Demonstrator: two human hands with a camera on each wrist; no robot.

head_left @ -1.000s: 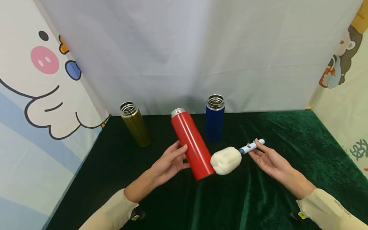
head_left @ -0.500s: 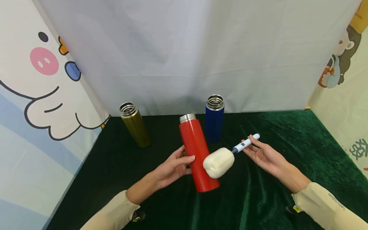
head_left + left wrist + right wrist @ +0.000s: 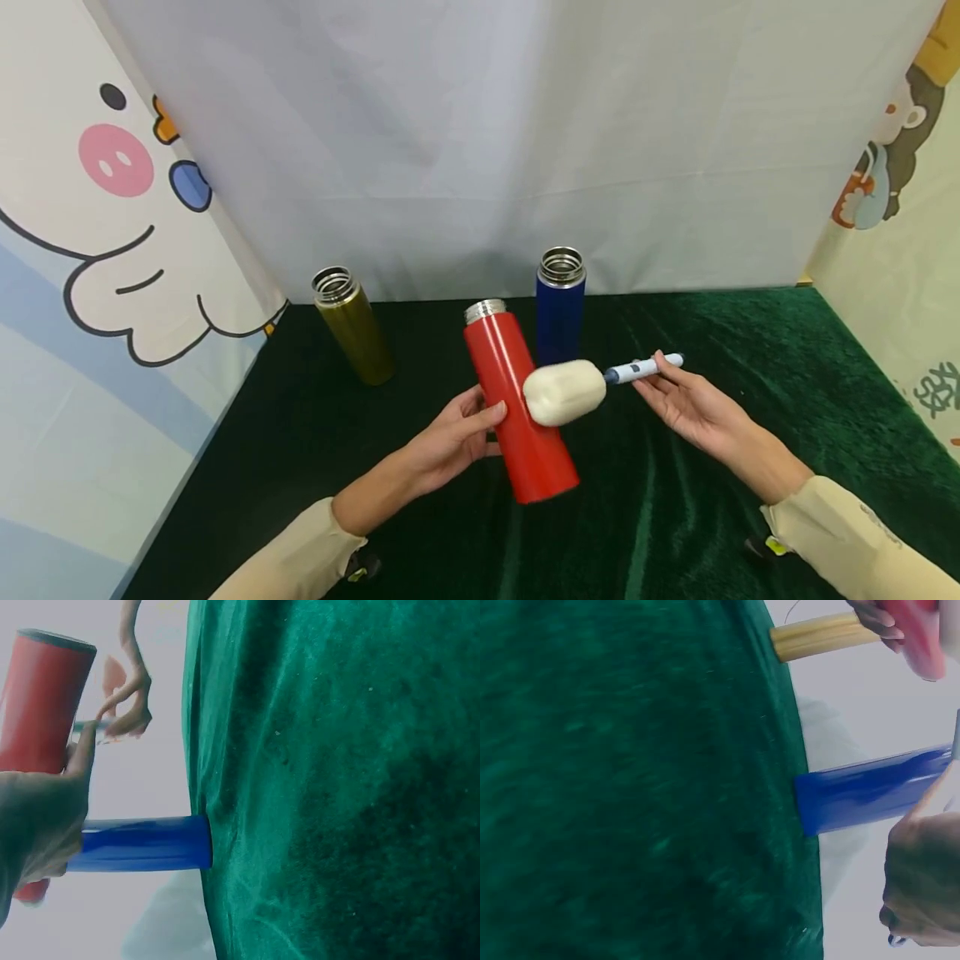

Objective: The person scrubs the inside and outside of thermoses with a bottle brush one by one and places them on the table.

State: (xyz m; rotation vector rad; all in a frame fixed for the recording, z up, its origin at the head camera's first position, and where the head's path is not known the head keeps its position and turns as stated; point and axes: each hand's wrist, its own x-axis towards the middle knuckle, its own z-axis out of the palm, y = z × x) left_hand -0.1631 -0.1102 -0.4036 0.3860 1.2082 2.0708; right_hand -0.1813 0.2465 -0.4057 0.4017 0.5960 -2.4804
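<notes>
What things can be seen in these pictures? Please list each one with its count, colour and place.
red flask: 1, red with a steel rim, tilted at table centre, held.
blue flask: 1, dark blue, upright behind the red one.
gold flask: 1, olive-gold, upright at back left.
sponge brush: 1, cream sponge head on a white and blue handle, head against the red flask.
table cloth: 1, dark green velvet, covers the table.
backdrop: 1, white, behind the table.
cartoon panels: 2, on both sides.
left hand: grips the red flask.
right hand: holds the brush handle.

no readable text, labels or numbers anywhere
</notes>
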